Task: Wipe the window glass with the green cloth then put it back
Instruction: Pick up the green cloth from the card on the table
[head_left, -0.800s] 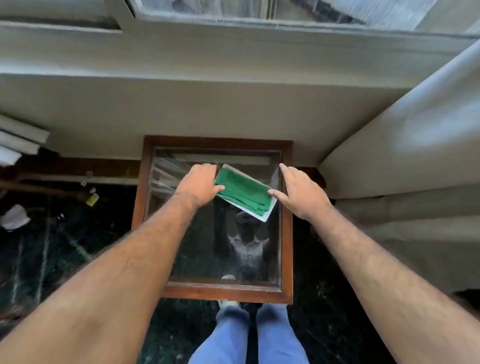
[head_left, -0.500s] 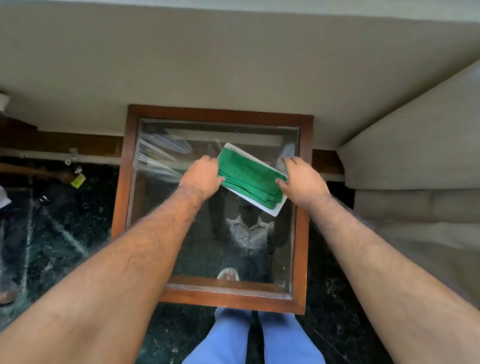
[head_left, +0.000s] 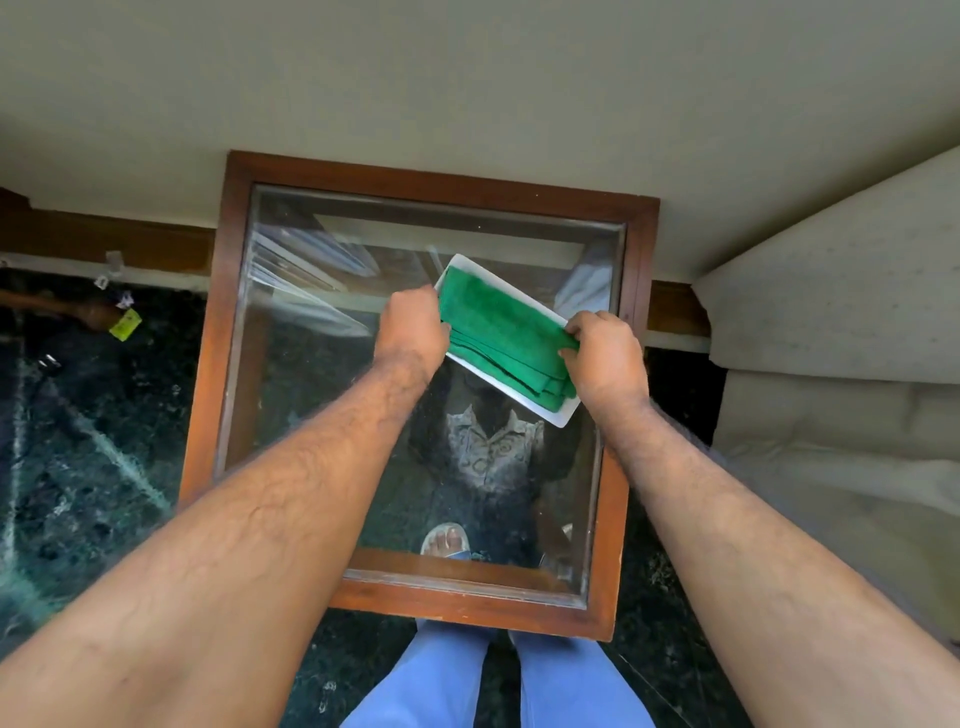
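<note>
A: Green cloth (head_left: 501, 332) lies folded on the white tray (head_left: 558, 415), far right on the glass (head_left: 311, 415).

B: Left hand (head_left: 413, 325) and right hand (head_left: 605, 358), each grip pinching a cloth end.

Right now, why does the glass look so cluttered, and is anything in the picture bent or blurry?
Head view: the glass mirrors the person and bright window streaks at its upper left; the wide lens bows the frame and stretches the forearms; the cloth and both hands, left and right, look sharp.
</note>
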